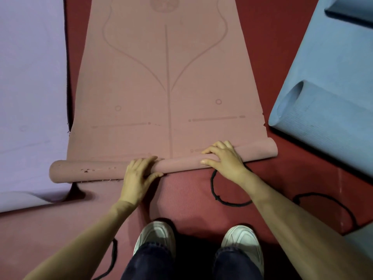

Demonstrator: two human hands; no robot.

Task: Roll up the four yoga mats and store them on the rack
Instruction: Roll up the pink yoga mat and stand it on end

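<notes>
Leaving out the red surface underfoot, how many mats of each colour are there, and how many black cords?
pink mat: 1
lilac mat: 1
blue mat: 1
black cords: 3
total: 6

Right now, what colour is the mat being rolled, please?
The mat is dusty pink; head view shows it.
</notes>
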